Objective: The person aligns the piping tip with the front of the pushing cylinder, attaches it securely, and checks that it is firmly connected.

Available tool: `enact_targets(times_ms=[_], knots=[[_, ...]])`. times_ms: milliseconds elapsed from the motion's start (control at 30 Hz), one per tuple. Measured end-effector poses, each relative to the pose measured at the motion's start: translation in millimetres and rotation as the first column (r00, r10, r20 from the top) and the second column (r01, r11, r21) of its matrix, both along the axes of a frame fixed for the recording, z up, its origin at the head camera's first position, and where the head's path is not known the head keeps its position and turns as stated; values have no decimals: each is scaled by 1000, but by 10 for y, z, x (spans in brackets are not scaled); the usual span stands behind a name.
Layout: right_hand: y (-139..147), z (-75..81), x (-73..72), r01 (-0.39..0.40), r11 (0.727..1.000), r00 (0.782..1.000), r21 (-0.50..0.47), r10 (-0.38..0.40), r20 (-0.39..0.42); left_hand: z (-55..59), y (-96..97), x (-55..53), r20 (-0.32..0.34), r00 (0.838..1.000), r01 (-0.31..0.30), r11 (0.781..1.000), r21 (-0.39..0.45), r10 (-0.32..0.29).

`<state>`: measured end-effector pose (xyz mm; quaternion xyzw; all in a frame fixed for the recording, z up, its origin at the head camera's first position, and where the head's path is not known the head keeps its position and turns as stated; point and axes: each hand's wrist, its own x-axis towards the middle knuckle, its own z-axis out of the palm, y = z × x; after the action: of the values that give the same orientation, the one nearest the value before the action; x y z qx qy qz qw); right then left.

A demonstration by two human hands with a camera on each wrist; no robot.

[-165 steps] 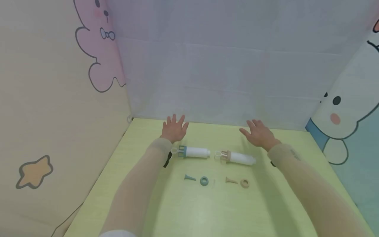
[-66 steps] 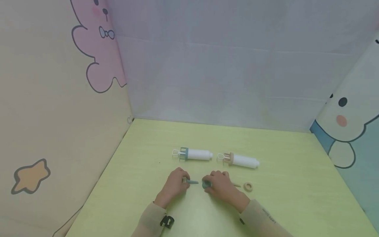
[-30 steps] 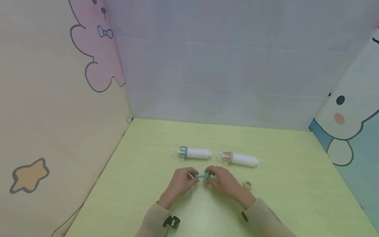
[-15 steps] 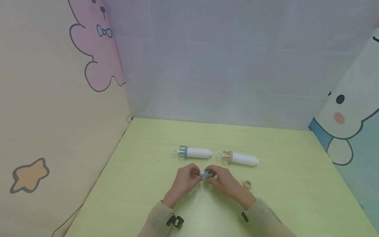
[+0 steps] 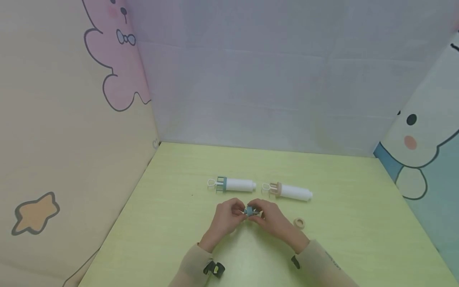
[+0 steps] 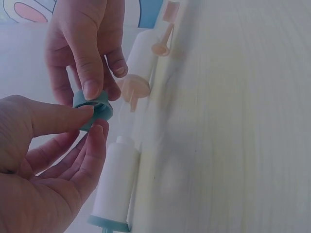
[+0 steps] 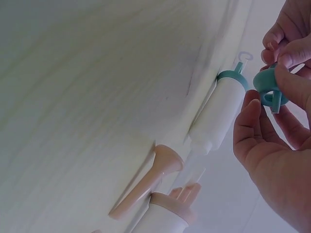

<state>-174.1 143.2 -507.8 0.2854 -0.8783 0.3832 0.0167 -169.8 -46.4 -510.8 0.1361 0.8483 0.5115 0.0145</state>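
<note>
Printed cloth hangs at both sides of the table [image 5: 179,167] — we see a pink bear [image 5: 114,79] and a star [image 5: 36,214] on the left, a white figure [image 5: 405,139] on the right — with a plain grey wall [image 5: 229,79] behind. Near the middle, just above the table, both hands meet at one small teal pair. Our left hand [image 5: 226,217] pinches the nozzle [image 7: 276,103] at its wide end, thumb at the mouth of the ring [image 7: 265,80]. Our right hand [image 5: 271,218] grips the ring between thumb and fingers. We see the nozzle running through the ring, its stem poking out on the right hand's side; whether it is fully seated, we cannot tell.

Beyond the hands lie two syringes end to end, loop handles to the left: the teal syringe [image 5: 240,185] first, then the beige syringe [image 5: 295,192]. We find the beige ring [image 5: 299,223] near the right wrist; the beige nozzle [image 7: 146,182], covered by the right hand in the head view, lies near the beige syringe.
</note>
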Motion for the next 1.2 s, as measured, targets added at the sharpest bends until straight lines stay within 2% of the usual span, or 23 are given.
enact_targets(times_ms=[400, 567, 667, 933, 1200], knots=[[1, 9, -3, -2, 1000, 1000, -30, 2, 27, -1, 11, -9, 61, 998, 17, 999, 51, -20], [-8, 45, -2, 10, 1000, 999, -30, -9, 33, -9, 27, -7, 66, 998, 3, 998, 70, -8], [-11, 59, -3, 12, 1000, 999, -25, -11, 42, -13, 35, -5, 52, 999, -4, 998, 69, 0], [-8, 66, -4, 1, 999, 999, -40, 1, 34, -39, 38, -8, -24, 1000, 15, 1000, 0, -15], [-10, 51, -15, 0, 999, 1000, -41, 1, 32, -106, 46, -40, -70, 997, 15, 999, 36, -12]])
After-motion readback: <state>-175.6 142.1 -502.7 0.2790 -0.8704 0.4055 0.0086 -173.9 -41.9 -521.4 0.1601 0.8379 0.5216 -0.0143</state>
